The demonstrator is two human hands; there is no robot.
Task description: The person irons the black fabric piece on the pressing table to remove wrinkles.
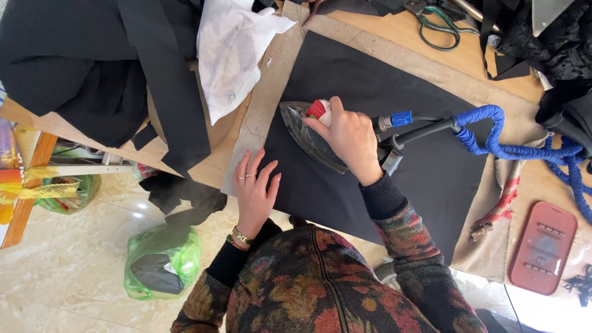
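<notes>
The steam iron (311, 139) sits on a black cloth (382, 166) spread over a beige pad (271, 105) near the front edge of the surface (394, 37), its tip pointing left. The right hand (348, 139) grips the iron's handle, fingers wrapped closed around it beside a red knob. The left hand (256, 191) lies flat on the cloth's front left corner, fingers spread open and holding nothing, just beside the iron's tip. A blue-wrapped hose (493, 139) runs from the iron's rear toward the right edge. A red iron rest (544, 246) lies at the front right corner. Scissors (439, 24) lie at the back edge. A white cloth (231, 52) and dark fabric (92, 61) are piled at the left.
</notes>
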